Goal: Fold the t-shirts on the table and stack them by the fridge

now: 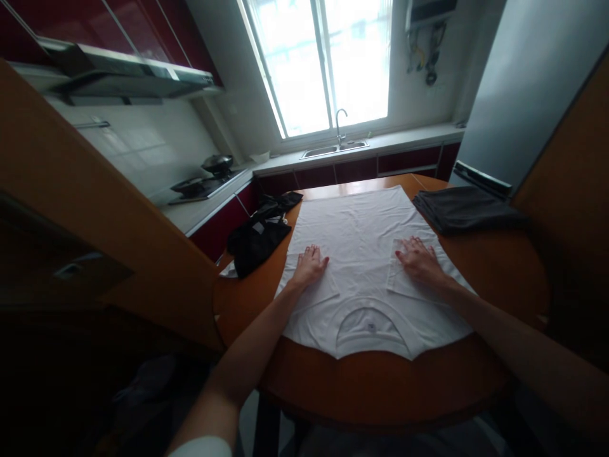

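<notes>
A white T-shirt (356,235) lies spread on the round wooden table (390,387), its neckline toward me and its hem at the far side. Both short sleeves are folded inward over the body. My left hand (311,265) rests flat on the left sleeve, fingers pointing away from me. On the right sleeve lies my right hand (419,259), also flat with its fingers spread. Neither hand grips the cloth. A small label shows inside the collar.
Dark folded cloth (469,208) lies at the table's right. A black garment (264,235) is heaped at the left edge. Beyond are a counter with a sink (335,150), a stove (204,187) with a pan, and a fridge (528,95) on the right.
</notes>
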Motion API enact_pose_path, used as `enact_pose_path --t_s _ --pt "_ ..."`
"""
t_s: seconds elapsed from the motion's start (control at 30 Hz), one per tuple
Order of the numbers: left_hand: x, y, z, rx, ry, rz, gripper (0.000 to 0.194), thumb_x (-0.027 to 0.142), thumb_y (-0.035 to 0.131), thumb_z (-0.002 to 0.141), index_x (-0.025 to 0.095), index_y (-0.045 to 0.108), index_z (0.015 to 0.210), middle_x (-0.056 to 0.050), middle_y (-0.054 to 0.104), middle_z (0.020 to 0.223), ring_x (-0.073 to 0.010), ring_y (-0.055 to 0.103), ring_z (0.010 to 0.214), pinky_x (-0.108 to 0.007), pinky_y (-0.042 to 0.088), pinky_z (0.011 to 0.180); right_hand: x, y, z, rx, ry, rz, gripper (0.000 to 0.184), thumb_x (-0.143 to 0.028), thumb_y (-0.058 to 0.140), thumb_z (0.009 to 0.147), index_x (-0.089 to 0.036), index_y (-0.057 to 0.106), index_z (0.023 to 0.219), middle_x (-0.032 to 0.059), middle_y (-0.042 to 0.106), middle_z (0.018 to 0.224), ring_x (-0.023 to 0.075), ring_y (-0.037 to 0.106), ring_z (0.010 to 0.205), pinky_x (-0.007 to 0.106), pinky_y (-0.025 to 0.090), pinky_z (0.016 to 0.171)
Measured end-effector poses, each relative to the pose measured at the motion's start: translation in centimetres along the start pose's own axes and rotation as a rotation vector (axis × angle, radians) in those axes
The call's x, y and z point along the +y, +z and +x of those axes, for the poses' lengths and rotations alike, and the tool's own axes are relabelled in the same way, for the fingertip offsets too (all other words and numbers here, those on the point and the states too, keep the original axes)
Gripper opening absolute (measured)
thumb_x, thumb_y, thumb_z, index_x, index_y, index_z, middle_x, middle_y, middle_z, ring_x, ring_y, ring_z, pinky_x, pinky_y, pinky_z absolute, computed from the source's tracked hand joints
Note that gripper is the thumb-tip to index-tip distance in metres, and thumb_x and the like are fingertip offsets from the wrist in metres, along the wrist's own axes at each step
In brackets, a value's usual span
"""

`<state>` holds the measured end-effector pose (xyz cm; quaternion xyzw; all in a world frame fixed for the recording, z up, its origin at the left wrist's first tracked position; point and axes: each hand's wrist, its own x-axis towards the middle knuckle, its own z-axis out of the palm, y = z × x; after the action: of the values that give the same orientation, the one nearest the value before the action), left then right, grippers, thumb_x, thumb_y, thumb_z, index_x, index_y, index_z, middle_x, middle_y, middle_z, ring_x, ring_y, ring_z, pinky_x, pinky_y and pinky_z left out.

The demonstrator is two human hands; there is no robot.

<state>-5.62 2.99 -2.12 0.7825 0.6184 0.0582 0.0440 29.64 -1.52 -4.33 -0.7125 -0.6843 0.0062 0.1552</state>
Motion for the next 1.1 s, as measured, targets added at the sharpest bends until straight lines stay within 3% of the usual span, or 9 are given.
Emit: enact_pose_path --t_s 0.37,1.1 --pt "0.1 0.2 0.1 0.007 -0.016 0.013 0.064 0.047 0.031 0.106 0.008 0.034 0.156 -0.019 0.026 0.165 -0.0309 0.019 0.155 -0.052 0.017 0.124 -0.2 -0.4 -0.1 0.009 -0.031 0.012 0.060 -0.046 0.030 0.104 -0.010 0.044 0.150 0.0223 0.036 0.160 0.0330 0.029 0.151 0.059 0.026 0.118" --pt "1.0 -0.5 -0.1 -0.008 -0.017 0.008 0.063 0.046 0.026 0.107 0.011 0.029 0.159 -0.015 0.018 0.168 -0.0311 0.014 0.156 -0.055 0.015 0.124 -1.5 -0.9 -1.3 -0.016 -0.120 -0.042 0.060 -0.042 0.024 0.106 -0.010 0.037 0.155 0.0191 0.032 0.163 0.0319 0.027 0.152 0.062 0.024 0.118"
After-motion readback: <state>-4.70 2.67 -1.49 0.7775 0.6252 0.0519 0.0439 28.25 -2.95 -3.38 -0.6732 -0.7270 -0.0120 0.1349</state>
